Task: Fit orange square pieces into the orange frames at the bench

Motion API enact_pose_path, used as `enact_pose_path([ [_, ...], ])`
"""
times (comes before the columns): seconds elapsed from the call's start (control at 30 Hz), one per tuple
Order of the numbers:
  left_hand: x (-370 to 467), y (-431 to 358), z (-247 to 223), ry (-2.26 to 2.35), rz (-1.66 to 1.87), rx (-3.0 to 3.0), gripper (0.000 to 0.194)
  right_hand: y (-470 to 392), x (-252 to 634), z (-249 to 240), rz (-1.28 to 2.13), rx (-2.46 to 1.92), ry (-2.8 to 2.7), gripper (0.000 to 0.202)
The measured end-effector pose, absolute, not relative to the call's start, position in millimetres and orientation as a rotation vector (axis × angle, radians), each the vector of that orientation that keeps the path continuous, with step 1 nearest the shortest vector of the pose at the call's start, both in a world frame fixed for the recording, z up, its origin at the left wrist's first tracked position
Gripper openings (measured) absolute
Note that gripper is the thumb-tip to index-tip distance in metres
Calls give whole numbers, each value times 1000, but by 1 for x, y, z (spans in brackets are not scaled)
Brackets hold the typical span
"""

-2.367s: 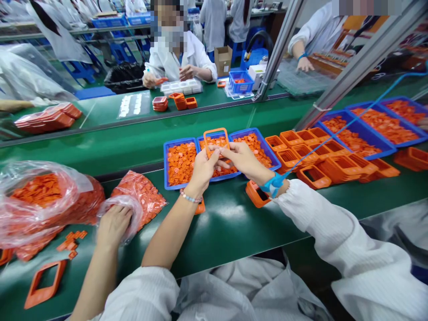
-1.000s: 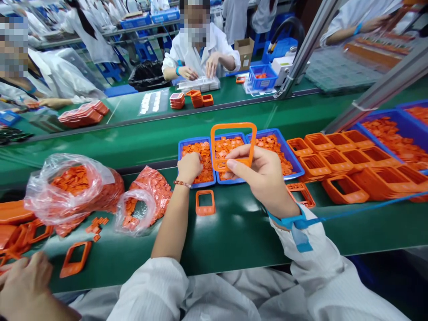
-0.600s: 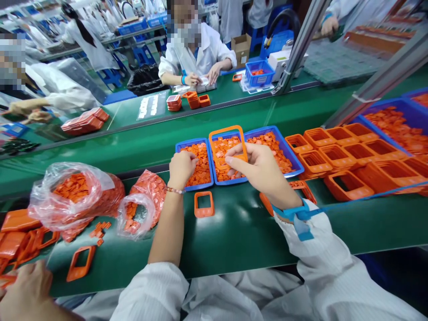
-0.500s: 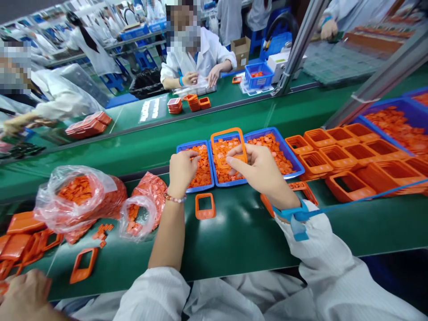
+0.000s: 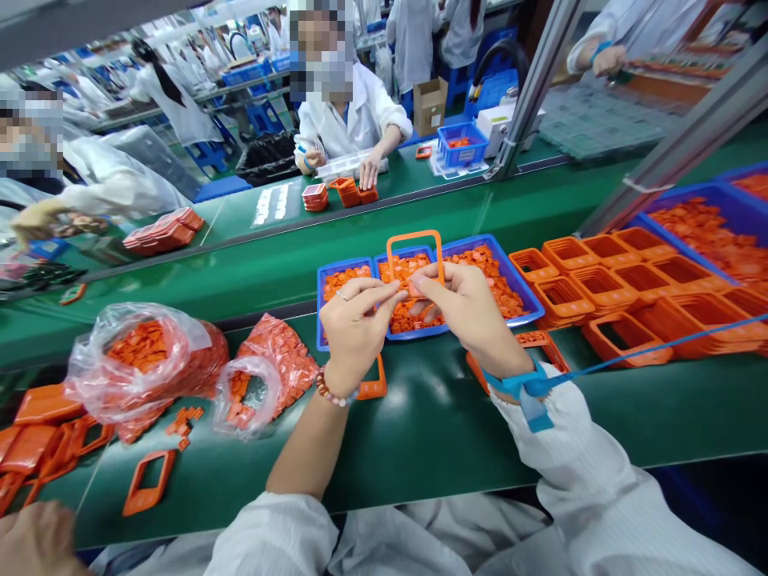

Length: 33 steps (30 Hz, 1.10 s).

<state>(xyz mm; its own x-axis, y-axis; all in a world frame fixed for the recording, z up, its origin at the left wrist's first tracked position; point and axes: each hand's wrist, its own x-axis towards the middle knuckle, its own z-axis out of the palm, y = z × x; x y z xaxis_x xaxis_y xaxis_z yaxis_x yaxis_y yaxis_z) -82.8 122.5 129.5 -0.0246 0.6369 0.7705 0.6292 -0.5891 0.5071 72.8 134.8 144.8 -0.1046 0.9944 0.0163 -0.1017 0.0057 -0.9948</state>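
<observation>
My right hand (image 5: pixel 466 302) pinches an orange plastic frame (image 5: pixel 414 235) by its lower part and holds it upright in front of the blue trays. My left hand (image 5: pixel 357 324) is closed in a pinch at the frame's lower left; whatever lies between its fingertips is too small or hidden to name. Behind the hands, small orange pieces (image 5: pixel 414 322) fill the middle blue tray (image 5: pixel 423 333). Another orange frame (image 5: pixel 374 390) lies on the green table, partly covered by my left hand. Close to my right wrist lies a further orange frame (image 5: pixel 553 350).
Stacked orange frames (image 5: pixel 600 282) stand at right, beside a large blue bin (image 5: pixel 660 210). Plastic bags (image 5: pixel 198 360) of orange pieces and a loose frame (image 5: pixel 149 482) lie at left. Another person's hand (image 5: pixel 39 540) is at lower left. A blue wrist cord (image 5: pixel 630 354) runs rightward.
My left hand has moved right from the left tray to the frame's lower edge. My right hand still holds the frame. Across the line, a co-worker's hand has reached the stacked frames.
</observation>
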Motion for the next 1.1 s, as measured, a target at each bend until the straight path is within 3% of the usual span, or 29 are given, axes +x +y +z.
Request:
enact_pose_path([
  [0.5,-75,122,122,1474,1617,2798,15,132,74,147,1266,-988,-1150,17],
  [0.73,-66,117,115,1578,1795,2746,24,128,73,145,1145,-980,-1217,15],
  [1.1,-65,121,109,1484,1862,2630,23,124,73,147,1107,-971,-1230,14],
])
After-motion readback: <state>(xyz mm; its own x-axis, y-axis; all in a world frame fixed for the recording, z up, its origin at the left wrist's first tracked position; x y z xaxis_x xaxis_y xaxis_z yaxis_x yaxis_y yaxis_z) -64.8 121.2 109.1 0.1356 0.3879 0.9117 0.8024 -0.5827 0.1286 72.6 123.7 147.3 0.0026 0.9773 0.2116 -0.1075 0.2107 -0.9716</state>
